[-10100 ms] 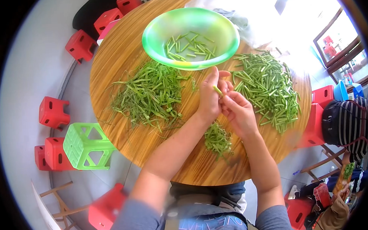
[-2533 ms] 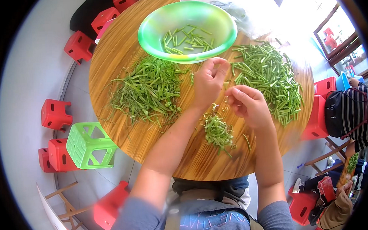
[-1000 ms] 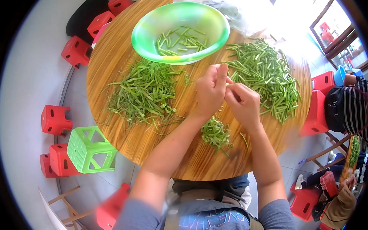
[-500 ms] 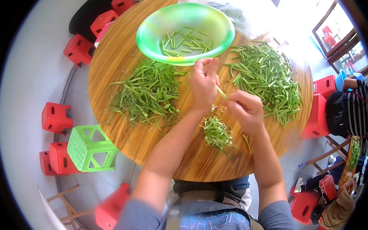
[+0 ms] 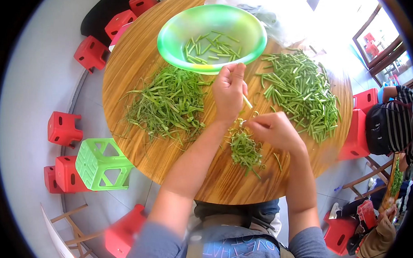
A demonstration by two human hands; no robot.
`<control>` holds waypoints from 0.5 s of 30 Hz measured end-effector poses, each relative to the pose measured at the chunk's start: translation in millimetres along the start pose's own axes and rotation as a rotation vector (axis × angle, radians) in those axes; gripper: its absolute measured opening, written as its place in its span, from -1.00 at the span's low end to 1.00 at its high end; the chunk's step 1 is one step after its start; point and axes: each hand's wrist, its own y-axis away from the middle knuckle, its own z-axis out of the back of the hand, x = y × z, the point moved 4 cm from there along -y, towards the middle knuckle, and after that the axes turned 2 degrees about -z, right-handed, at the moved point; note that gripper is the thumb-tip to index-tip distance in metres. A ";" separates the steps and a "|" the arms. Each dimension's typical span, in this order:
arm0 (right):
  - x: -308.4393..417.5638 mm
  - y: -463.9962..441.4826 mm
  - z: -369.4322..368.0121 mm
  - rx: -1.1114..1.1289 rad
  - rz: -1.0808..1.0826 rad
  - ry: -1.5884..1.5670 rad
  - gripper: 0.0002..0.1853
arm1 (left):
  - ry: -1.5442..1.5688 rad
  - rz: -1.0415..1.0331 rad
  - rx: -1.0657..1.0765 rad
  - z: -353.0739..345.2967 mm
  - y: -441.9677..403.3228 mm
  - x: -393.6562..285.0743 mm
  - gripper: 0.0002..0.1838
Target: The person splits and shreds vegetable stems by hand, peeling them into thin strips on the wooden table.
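Observation:
A short green stem (image 5: 247,102) sticks out of my closed left hand (image 5: 230,91), just below the rim of the green and yellow basin (image 5: 167,53). My right hand (image 5: 275,130) is pinched beside the small heap of curled peelings (image 5: 246,149), with something small and pale at its fingertips that I cannot make out. Several cut stems (image 5: 217,50) lie in the basin. A pile of leafy green strips (image 5: 169,102) lies to the left, and a larger pile of cut stems (image 5: 303,91) to the right.
A clear plastic bag (image 5: 280,24) lies behind the basin on the round wooden table (image 5: 217,190). A green stool (image 5: 103,163) and red stools (image 5: 64,128) stand at the left. Another person's striped sleeve (image 5: 404,117) and a black bag (image 5: 377,127) are at the right.
My right hand has drawn away from the stem, down towards the curled peelings. The stem stays in my left hand, which has barely moved since half a second ago.

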 end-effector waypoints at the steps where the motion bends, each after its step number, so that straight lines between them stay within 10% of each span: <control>1: -1.2 -1.6 2.6 -0.073 -0.041 -0.153 -0.80 | -0.029 0.011 0.023 -0.4 1.1 -1.1 -0.73; 15: 1.5 -5.5 -0.9 -0.281 -0.071 -0.664 -0.83 | 0.081 0.175 0.044 -8.9 8.7 7.6 -0.63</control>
